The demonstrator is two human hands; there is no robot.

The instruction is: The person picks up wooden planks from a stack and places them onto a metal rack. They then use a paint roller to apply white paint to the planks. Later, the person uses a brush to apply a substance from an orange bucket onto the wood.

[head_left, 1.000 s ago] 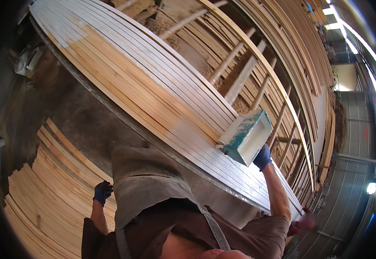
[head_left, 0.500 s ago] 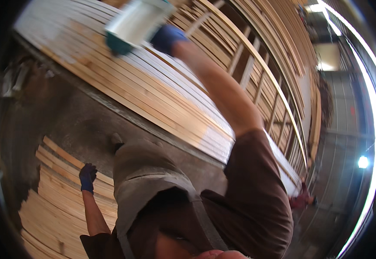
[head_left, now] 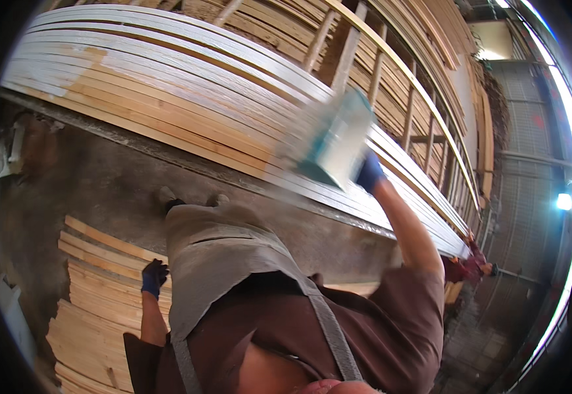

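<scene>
My right hand [head_left: 368, 172], in a blue glove, is closed on the near end of a broad, box-like white-and-teal tool [head_left: 338, 148]. Motion smears the tool, and its exact kind is unclear. It is over a row of long wooden boards [head_left: 167, 121] laid side by side; whether it touches them I cannot tell. Much of the row has a wet-looking white coating, with a bare wood stretch along the near side. Out to the left, my left hand [head_left: 155, 276] wears a dark blue glove. Its fingers are loosely apart and hold nothing, near a pile of bare boards [head_left: 102, 302].
Beyond the coated row stands a wooden frame [head_left: 409, 82] with more stacked lumber. A concrete floor strip [head_left: 115, 174] separates the row from the bare pile. Another person [head_left: 473, 264] in dark red stands at the row's far right end. White objects [head_left: 10, 154] lie at the left.
My right hand has swept the white-and-teal tool rightward and nearer along the boards. More coated surface at the far left now shows. The left hand stays beside the bare pile, shifted slightly in view.
</scene>
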